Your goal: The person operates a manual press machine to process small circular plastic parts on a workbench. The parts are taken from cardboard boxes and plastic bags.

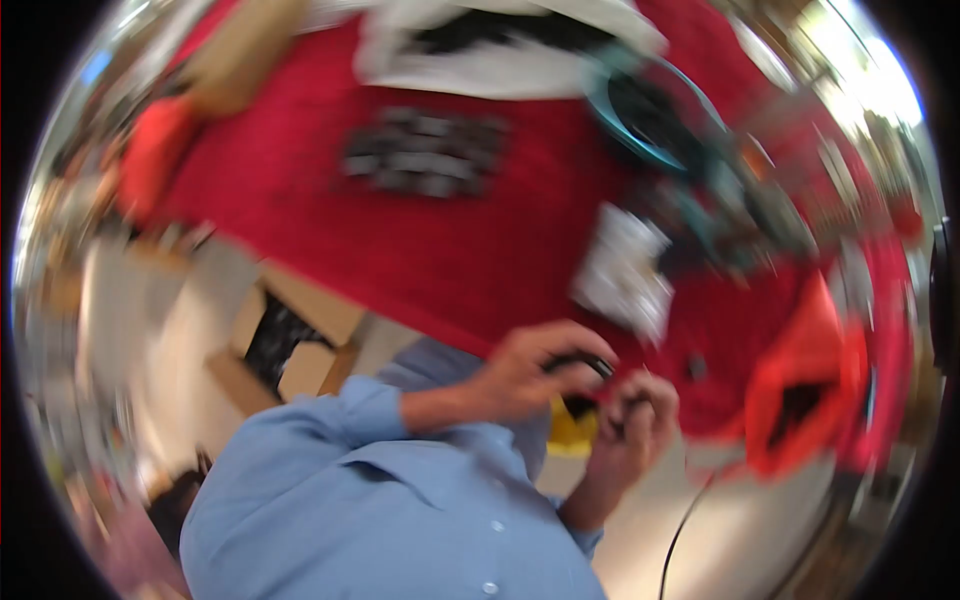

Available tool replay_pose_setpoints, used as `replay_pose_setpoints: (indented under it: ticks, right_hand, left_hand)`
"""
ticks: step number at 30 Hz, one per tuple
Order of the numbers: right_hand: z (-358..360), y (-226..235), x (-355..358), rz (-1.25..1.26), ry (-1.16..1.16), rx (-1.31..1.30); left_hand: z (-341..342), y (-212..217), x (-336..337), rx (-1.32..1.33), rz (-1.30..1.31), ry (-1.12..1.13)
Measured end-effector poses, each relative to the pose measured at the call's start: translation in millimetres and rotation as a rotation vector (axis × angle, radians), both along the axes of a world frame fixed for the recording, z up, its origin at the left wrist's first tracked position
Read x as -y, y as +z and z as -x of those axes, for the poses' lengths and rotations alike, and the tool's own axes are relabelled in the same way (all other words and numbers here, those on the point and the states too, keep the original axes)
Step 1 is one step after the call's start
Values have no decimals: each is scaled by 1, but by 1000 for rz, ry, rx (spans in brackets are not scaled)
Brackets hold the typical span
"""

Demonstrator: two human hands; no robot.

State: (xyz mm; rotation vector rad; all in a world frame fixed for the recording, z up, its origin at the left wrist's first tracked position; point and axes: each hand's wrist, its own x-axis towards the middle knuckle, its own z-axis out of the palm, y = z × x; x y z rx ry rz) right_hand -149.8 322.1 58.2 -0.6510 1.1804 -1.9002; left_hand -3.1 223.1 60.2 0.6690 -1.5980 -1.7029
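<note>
The picture is strongly motion-blurred. My left hand (530,372) and my right hand (640,420) meet close to my chest, over the near edge of a red-covered table (300,180). Both close around a small black object (583,372) held between them; its exact kind cannot be made out. A bit of yellow (572,428) shows just below the hands. My light blue shirt sleeves fill the lower middle of the view.
On the red cloth lie a dark flat keyboard-like item (425,152), a white packet (622,272), a teal ring-shaped thing (640,110) and a white-and-black item (500,45) at the back. An orange bag (805,395) hangs at right. An open cardboard box (285,340) sits on the floor at left.
</note>
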Motion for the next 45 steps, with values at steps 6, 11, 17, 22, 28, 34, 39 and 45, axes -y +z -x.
replay_pose_setpoints:
  ticks: [6, 11, 17, 22, 28, 34, 39, 45]
  right_hand:
    - [-31, -25, 20, 68, 184, -247]
    - [-58, -5, 33, 68, 442, -250]
    - [-110, 3, 24, 229, 379, -179]
    - [-129, 5, 11, 114, 409, -593]
    - [-149, 9, 15, 140, 489, -648]
    - [-169, 8, 40, 195, 576, -553]
    - [-180, 15, 64, 201, 621, -598]
    - [-178, 2, 106, 111, 687, -798]
  left_hand:
    - [-20, -7, -27, -180, 183, 300]
    - [-62, 8, -44, -206, 192, 581]
    - [-93, 5, -61, -212, 370, 629]
    - [-128, 7, -72, -51, 596, 731]
    - [-151, 9, -82, 15, 525, 787]
    - [-168, 13, -77, 2, 534, 905]
    - [-173, 5, -54, -51, 560, 988]
    - [-195, -13, -8, -82, 459, 1003]
